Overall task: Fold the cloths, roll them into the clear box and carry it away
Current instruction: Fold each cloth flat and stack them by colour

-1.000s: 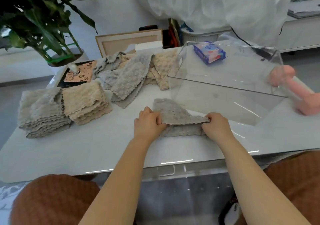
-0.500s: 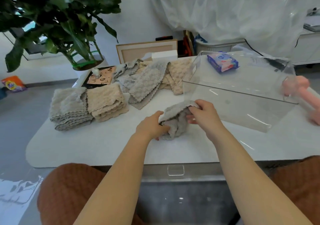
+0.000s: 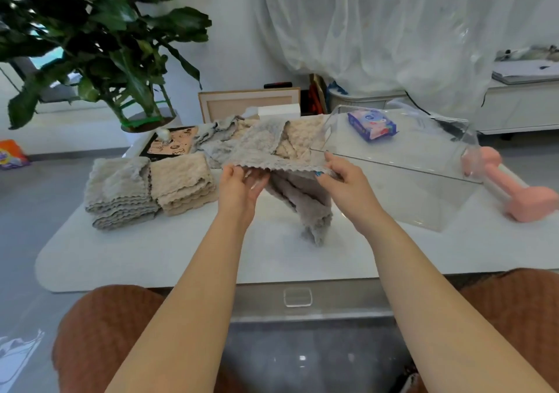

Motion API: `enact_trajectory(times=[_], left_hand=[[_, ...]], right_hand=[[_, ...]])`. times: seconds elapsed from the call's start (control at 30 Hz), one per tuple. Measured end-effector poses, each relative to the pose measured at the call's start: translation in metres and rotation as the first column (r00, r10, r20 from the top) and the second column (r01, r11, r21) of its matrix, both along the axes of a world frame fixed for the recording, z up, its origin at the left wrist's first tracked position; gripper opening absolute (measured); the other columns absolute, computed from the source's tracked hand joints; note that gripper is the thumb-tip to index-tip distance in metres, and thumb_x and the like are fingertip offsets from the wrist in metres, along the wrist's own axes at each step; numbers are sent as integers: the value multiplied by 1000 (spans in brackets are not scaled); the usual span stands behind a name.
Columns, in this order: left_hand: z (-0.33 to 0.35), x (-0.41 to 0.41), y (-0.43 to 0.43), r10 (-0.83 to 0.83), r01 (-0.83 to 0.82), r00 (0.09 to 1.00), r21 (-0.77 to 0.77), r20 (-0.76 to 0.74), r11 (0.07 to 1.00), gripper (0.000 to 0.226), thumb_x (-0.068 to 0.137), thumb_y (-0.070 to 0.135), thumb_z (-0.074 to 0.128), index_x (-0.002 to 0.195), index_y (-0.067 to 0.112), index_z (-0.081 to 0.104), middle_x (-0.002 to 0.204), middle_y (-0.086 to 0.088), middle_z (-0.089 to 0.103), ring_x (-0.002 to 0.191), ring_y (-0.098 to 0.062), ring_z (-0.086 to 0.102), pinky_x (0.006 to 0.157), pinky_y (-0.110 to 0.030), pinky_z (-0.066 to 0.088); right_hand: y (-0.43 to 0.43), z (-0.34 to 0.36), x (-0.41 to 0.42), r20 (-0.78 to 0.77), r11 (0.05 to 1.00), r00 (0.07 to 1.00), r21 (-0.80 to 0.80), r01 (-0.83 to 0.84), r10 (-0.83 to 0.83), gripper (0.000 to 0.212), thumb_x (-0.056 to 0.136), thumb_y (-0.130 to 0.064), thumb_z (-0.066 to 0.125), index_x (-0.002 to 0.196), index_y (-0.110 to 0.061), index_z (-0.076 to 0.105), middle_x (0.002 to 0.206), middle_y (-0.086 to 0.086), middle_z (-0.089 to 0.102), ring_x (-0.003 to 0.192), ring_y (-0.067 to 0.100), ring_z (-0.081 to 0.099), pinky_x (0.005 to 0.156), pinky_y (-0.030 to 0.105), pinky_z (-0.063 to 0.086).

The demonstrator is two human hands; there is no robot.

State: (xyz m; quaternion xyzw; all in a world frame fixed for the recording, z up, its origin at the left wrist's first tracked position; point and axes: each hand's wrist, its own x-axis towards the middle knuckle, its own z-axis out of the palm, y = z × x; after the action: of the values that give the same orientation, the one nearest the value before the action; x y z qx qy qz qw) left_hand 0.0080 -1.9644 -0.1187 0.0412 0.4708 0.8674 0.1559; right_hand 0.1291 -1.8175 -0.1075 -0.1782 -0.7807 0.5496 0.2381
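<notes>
Both hands hold a grey cloth up over the surface: the left hand and the right hand each have a grip on its top edge, the rest hanging down, its low corner seemingly touching the surface. The clear box stands just right of it, and folded stacks lie to the left.

The held cloth is grey with a bumpy waffle texture, and the folded stacks are grey and beige. The bench is white, the box clear, the dumbbell pink, the packet blue and pink.
</notes>
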Motion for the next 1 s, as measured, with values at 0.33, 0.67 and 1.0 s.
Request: enact_trajectory(times=[0.33,0.67,1.0], left_hand=[[13,5,-78,-56,-609,541,-436,-839,662,23,89,13,49,74,1,60,101,2,60,96,3,51,80,-9,39],[-63,13,-88,-572,204,820,-933,-4,298,38,83,13,52,57,19,26,52,4,24,48,-11,19,50,-25,19],[-80,-32,-80,-308,87,950,-914,-43,397,28,91,30,58,77,6,57,74,-12,60,66,-25,56,56,-32,46]], right_hand=[[-9,18,-8,-141,932,987,339,126,-82,12,85,-5,54,89,-7,65,87,1,61,84,17,54,73,29,42],[-10,-40,15,852,940,518,111,-323,78,15,89,-6,36,80,-12,47,84,11,54,59,27,63,49,24,46],[14,-68,-8,573,867,730,496,53,-372,14,86,-25,48,92,-16,56,89,4,58,82,28,54,68,32,45]])
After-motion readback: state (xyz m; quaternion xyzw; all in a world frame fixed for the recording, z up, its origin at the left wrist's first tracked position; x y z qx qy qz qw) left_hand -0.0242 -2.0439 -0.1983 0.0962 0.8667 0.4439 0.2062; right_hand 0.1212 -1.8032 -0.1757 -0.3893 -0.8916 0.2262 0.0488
